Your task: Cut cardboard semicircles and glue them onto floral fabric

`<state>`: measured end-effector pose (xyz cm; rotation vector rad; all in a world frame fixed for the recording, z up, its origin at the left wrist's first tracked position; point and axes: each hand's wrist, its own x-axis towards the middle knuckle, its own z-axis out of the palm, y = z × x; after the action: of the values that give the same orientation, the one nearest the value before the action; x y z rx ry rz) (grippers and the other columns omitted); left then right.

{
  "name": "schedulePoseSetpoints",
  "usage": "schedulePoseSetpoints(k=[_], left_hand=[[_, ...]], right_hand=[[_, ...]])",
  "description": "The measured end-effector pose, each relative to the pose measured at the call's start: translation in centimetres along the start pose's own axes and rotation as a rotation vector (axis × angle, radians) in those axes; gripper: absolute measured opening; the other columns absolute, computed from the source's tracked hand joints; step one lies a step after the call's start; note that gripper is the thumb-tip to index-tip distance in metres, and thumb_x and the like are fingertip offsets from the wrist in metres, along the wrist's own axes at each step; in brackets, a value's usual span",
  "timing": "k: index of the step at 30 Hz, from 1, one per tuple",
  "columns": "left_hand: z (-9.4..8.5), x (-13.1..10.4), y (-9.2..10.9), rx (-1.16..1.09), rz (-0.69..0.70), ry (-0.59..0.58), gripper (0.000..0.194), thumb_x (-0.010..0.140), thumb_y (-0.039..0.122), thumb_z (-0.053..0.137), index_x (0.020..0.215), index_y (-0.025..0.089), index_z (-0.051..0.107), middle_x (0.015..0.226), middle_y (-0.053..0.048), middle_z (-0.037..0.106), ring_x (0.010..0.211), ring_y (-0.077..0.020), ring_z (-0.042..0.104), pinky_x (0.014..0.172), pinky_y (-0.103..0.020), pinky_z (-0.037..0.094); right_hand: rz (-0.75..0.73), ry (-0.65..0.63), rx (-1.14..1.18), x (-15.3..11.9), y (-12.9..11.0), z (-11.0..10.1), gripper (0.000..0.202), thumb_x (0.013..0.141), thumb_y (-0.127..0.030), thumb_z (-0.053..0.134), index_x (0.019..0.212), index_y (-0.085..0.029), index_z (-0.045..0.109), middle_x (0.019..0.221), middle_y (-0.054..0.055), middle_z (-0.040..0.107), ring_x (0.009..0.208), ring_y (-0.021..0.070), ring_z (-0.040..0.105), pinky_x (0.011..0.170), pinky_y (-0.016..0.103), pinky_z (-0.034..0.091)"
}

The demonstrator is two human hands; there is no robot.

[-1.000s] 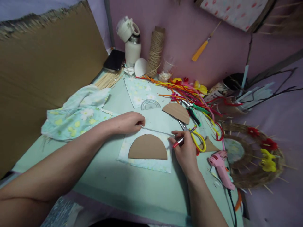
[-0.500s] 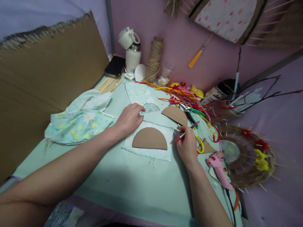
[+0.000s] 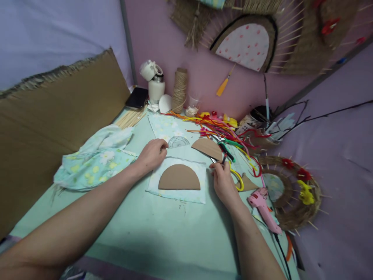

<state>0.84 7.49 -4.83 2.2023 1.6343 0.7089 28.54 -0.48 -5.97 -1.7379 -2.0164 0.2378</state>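
Observation:
My left hand [image 3: 153, 154] rests on the table with fingers loosely curled and thumb a little apart, holding nothing I can see. Its fingertips lie by the left end of a clear protractor [image 3: 178, 142]. In front of it a brown cardboard half circle [image 3: 179, 177] lies on a pale patterned fabric piece [image 3: 154, 187], straight edge toward me. To the right of the fabric, my right hand [image 3: 223, 181] is closed around a pen [image 3: 224, 158], mostly hidden by the fingers. Beyond that hand are a second cardboard half circle [image 3: 207, 147] and yellow-handled scissors [image 3: 240, 182].
Green-handled pliers [image 3: 227, 151] and colourful pipe cleaners [image 3: 204, 123] lie behind. A pink glue gun [image 3: 264, 210] with its cord sits at right, near a decorated twine wreath [image 3: 294, 221]. Crumpled floral fabric [image 3: 96, 167] and a tall cardboard sheet [image 3: 67, 116] stand left.
The pen in my right hand has turned from lying crosswise to pointing away from me. My left hand has drawn slightly back from the protractor. The camera view has tilted upward.

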Motion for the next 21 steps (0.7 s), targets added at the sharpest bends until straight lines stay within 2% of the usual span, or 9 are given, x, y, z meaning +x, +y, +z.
schedulePoseSetpoints(k=[4,8,13,16,18,21], left_hand=[[-0.1,0.0,-0.1,0.027,0.015,0.005,0.024,0.076,0.015,0.041,0.088,0.020,0.062,0.089,-0.007,0.068,0.089,-0.0249,0.061,0.085,-0.038,0.047],[-0.3,-0.2,0.3,0.015,0.027,0.011,0.025,0.075,0.015,0.042,0.089,0.018,0.062,0.088,-0.008,0.067,0.088,-0.0254,0.061,0.085,-0.039,0.047],[0.0,-0.5,0.7,0.015,0.072,-0.017,0.026,0.074,0.014,0.043,0.091,0.018,0.062,0.091,-0.009,0.067,0.091,-0.0260,0.060,0.085,-0.040,0.047],[0.3,-0.5,0.7,0.017,0.096,-0.021,0.027,0.074,0.014,0.043,0.093,0.018,0.062,0.093,-0.009,0.066,0.091,-0.0254,0.059,0.086,-0.040,0.046],[0.4,-0.5,0.6,0.009,0.101,-0.023,0.027,0.074,0.014,0.043,0.094,0.018,0.062,0.094,-0.009,0.066,0.092,-0.0253,0.058,0.086,-0.040,0.046],[0.2,-0.5,0.9,-0.013,0.066,-0.066,0.027,0.076,0.016,0.043,0.095,0.017,0.061,0.093,-0.009,0.066,0.092,-0.0248,0.059,0.085,-0.039,0.046]], right_hand=[[0.016,0.061,-0.008,0.1,0.5,0.6,0.035,0.088,-0.012,0.035,0.111,-0.023,0.060,0.110,0.010,0.047,0.079,0.0187,0.059,0.071,0.036,0.050],[0.027,0.090,0.010,0.2,0.6,1.2,0.035,0.089,-0.015,0.037,0.115,-0.021,0.061,0.116,0.014,0.047,0.090,0.0233,0.060,0.076,0.042,0.051],[-0.034,0.154,0.039,0.2,0.5,1.3,0.032,0.088,-0.017,0.045,0.115,-0.020,0.061,0.121,0.016,0.047,0.116,0.0288,0.049,0.095,0.049,0.044],[-0.066,0.192,0.039,0.1,-0.2,0.8,0.026,0.090,-0.024,0.049,0.113,-0.019,0.061,0.121,0.015,0.050,0.117,0.0283,0.047,0.099,0.049,0.040],[-0.111,0.169,0.076,-0.1,-1.1,0.4,0.022,0.091,-0.028,0.052,0.109,-0.020,0.062,0.116,0.013,0.056,0.112,0.0264,0.051,0.096,0.046,0.042],[-0.191,0.067,0.135,-0.6,-2.7,0.2,0.022,0.087,-0.034,0.059,0.105,-0.021,0.061,0.110,0.010,0.062,0.106,0.0254,0.055,0.093,0.043,0.042]])
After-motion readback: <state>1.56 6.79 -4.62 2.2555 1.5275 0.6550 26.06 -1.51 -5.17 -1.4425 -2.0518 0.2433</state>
